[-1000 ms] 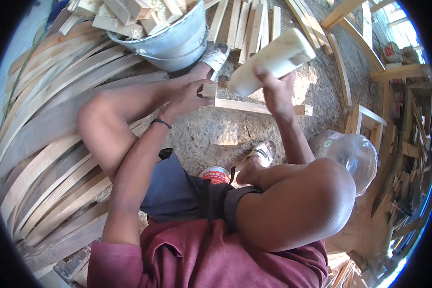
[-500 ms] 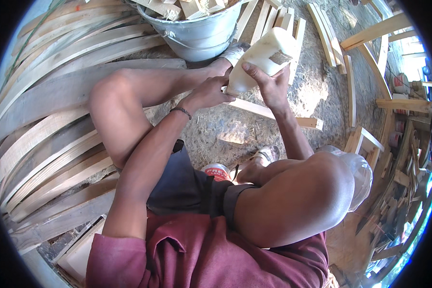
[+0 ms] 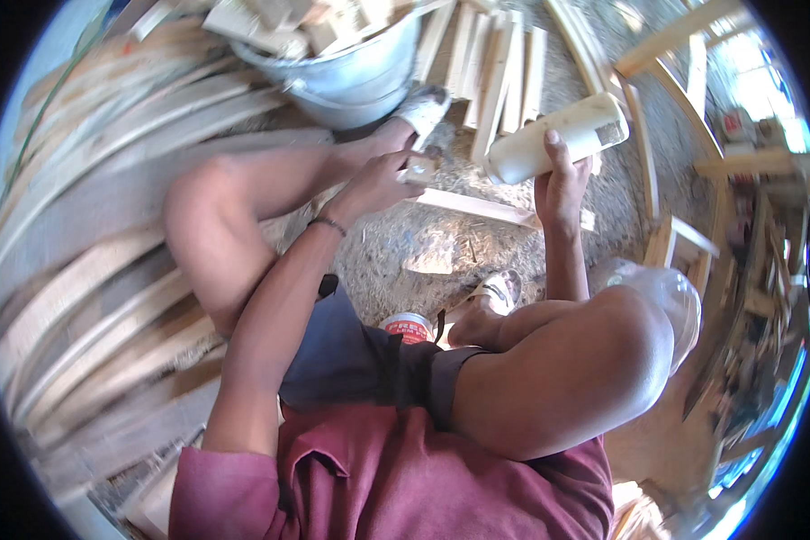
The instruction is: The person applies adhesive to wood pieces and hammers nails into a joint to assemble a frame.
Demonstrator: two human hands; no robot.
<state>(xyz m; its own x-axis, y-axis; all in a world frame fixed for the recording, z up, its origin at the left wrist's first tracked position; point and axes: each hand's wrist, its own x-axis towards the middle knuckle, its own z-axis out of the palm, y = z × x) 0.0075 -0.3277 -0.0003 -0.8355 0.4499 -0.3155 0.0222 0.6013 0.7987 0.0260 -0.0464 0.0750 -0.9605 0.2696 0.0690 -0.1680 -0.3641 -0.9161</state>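
My right hand (image 3: pixel 562 184) is wrapped round a large white plastic bottle (image 3: pixel 531 148), tilted so that one end points down toward my left hand. A darker label patch shows near its far end. My left hand (image 3: pixel 378 186) is closed on a small pale piece (image 3: pixel 419 170), mostly hidden by the fingers; its kind cannot be made out. Just beyond those fingers a light wooden strip (image 3: pixel 477 206) runs to the right, passing behind my right wrist. Bottle and left hand are apart.
A grey metal bucket (image 3: pixel 351 85) full of wood offcuts stands ahead on the left. Curved boards (image 3: pixel 72 270) are stacked at the left. Several wooden strips (image 3: pixel 504 72) lie ahead on the ground. A red and white tin (image 3: pixel 408 328) sits between my legs, a clear plastic bag (image 3: pixel 679 306) by my right knee.
My right hand has carried the bottle right and tipped it flatter, away from my left hand. A small pale piece now shows in the left fingers. The view has shifted slightly.
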